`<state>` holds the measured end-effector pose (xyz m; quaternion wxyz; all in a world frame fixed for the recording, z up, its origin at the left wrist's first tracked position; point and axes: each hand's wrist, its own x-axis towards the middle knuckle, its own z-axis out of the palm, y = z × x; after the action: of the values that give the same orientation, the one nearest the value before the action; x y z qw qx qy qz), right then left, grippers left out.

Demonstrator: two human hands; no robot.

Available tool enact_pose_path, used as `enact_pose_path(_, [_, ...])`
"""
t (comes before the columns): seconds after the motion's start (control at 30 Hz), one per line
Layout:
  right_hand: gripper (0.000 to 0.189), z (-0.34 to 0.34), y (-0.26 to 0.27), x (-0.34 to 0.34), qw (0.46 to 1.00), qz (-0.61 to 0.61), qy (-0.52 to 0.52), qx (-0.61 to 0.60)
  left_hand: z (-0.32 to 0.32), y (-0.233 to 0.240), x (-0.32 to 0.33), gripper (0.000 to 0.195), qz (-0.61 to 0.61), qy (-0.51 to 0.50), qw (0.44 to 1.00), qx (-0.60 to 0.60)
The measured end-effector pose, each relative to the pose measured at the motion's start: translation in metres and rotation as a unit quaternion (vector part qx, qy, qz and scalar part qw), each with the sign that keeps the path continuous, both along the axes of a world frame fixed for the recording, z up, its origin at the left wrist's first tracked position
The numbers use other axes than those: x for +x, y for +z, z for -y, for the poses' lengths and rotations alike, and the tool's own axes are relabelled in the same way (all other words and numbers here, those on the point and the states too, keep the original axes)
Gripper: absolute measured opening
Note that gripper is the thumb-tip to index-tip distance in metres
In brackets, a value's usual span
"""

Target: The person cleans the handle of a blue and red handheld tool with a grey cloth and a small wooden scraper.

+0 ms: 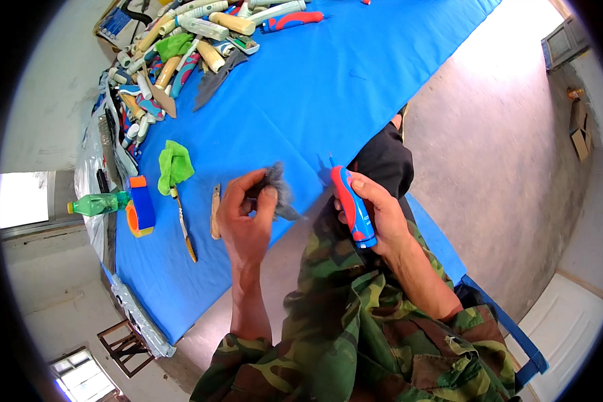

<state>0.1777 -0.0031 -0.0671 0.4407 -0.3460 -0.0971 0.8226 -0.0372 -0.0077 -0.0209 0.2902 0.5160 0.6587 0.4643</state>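
My left hand (248, 206) pinches a crumpled grey cloth (280, 193) between thumb and fingers, over the front edge of the blue-covered table (281, 125). In my right hand (382, 206) is a red and blue handle (352, 206) with a thin shaft pointing away from me, held above my lap. The two hands are apart. Left of my left hand lies a slim wooden-handled tool (215, 211). Farther left are a toothbrush-like stick (184, 226) and a bright green cloth (175, 165). A similar red and blue handle (294, 21) lies at the far side.
A heap of handles and tubes (181, 50) covers the table's upper left, with a dark grey cloth (218, 78) beside it. At the left edge are a green plastic bottle (100, 204) and a blue and orange tape dispenser (140, 206). A blue chair frame (507, 321) stands lower right.
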Motion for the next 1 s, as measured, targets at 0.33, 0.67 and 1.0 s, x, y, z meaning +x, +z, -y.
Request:
enact_pose_path(0.33, [0.029,0.001,-0.003,0.005,0.989,-0.137,-0.050,-0.032,0.014,-0.001,0.072,0.028,-0.150,-0.213,0.960,0.103])
enact_pose_path(0.67, [0.031,-0.047,0.018,-0.020,0.997,-0.009,0.044,0.058,-0.015,-0.012,0.048,0.031,-0.219,-0.131,0.949,0.185])
enact_pose_path(1.0, [0.029,-0.150,0.029,-0.118,0.975,0.027,0.176,0.129,-0.084,-0.011,-0.044,0.025,-0.172,0.077,0.967,0.173])
